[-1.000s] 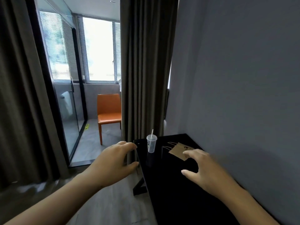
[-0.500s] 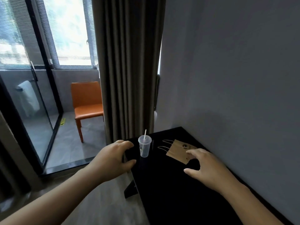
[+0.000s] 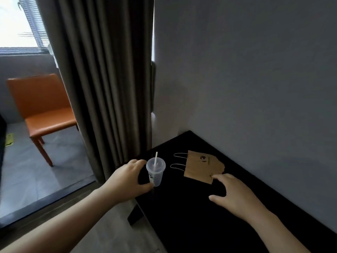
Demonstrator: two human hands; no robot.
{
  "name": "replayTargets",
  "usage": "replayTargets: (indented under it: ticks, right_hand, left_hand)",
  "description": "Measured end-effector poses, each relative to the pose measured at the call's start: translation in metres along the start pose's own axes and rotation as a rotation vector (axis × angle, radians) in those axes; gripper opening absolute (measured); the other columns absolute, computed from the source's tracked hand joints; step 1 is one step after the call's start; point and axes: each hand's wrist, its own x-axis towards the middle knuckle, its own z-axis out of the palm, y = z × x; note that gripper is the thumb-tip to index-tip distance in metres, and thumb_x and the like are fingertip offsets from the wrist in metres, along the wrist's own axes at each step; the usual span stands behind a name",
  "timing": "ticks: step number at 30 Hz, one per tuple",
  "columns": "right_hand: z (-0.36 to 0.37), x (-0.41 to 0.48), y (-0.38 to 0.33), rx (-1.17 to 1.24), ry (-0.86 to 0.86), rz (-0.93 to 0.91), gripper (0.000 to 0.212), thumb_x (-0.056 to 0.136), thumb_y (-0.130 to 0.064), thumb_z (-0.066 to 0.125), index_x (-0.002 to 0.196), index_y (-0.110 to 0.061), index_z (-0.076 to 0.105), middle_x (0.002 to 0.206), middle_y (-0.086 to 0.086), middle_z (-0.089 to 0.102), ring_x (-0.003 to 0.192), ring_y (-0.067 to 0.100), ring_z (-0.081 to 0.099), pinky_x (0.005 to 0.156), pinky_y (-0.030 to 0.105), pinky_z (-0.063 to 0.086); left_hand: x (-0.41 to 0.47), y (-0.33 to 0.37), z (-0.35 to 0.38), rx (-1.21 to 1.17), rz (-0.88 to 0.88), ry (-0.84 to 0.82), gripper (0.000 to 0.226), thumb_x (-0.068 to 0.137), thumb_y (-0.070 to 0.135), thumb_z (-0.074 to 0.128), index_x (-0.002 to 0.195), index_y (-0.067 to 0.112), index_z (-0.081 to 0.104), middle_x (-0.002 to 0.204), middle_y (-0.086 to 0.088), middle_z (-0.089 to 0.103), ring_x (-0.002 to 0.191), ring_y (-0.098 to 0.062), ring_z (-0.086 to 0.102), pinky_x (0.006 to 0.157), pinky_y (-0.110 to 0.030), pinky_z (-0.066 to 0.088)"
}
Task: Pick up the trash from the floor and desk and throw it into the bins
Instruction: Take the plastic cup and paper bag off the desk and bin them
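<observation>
A clear plastic cup (image 3: 156, 173) with a lid and a white straw stands upright near the far left corner of the black desk (image 3: 191, 212). My left hand (image 3: 125, 181) curves beside the cup's left side, thumb tip at its base and fingertips by the lid, without closing round it. A flat brown paper bag (image 3: 201, 167) with string handles lies on the desk to the right of the cup. My right hand (image 3: 235, 195) hovers spread over the desk, its fingertips at the bag's near corner.
A grey wall (image 3: 255, 79) runs along the desk's right side. A dark curtain (image 3: 105, 79) hangs just behind the desk's left corner. Beyond it an orange chair (image 3: 43, 114) stands on grey tile, with a small yellow scrap (image 3: 9, 139) on the floor at far left.
I have come closer to the desk. My left hand has reached the cup's side, and my right hand has moved forward to the near corner of the paper bag.
</observation>
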Motion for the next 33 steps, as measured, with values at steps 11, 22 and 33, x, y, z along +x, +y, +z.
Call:
replayTargets:
  ticks: [11, 22, 33]
  right_hand:
    - [0.036, 0.129, 0.025, 0.102, -0.115, 0.125, 0.066, 0.082, -0.046, 0.069, 0.139, -0.027, 0.042, 0.125, -0.009, 0.050, 0.112, 0.009, 0.048, 0.095, 0.022, 0.043]
    - [0.070, 0.208, 0.054, 0.135, -0.240, 0.225, 0.071, 0.083, -0.039, 0.071, 0.142, -0.023, 0.036, 0.132, -0.001, 0.045, 0.110, 0.011, 0.042, 0.086, 0.022, 0.039]
    - [0.098, 0.224, 0.068, 0.165, -0.257, 0.346, 0.073, 0.081, -0.040, 0.072, 0.143, -0.027, 0.035, 0.140, 0.000, 0.040, 0.124, 0.018, 0.040, 0.102, 0.032, 0.040]
  left_hand:
    - [0.130, -0.050, 0.034, 0.023, -0.003, -0.110, 0.084, 0.069, 0.060, 0.070, 0.138, 0.021, 0.039, 0.133, 0.005, 0.048, 0.116, -0.014, 0.053, 0.093, -0.028, 0.046]
    - [0.201, -0.073, 0.098, 0.017, -0.126, -0.346, 0.119, 0.062, 0.069, 0.071, 0.152, 0.020, 0.011, 0.154, 0.004, 0.019, 0.140, -0.020, 0.027, 0.110, -0.030, 0.032]
    - [0.238, -0.079, 0.132, -0.107, -0.054, -0.360, 0.111, 0.058, 0.064, 0.076, 0.148, 0.036, 0.017, 0.153, 0.011, 0.018, 0.140, -0.017, 0.022, 0.112, -0.035, 0.031]
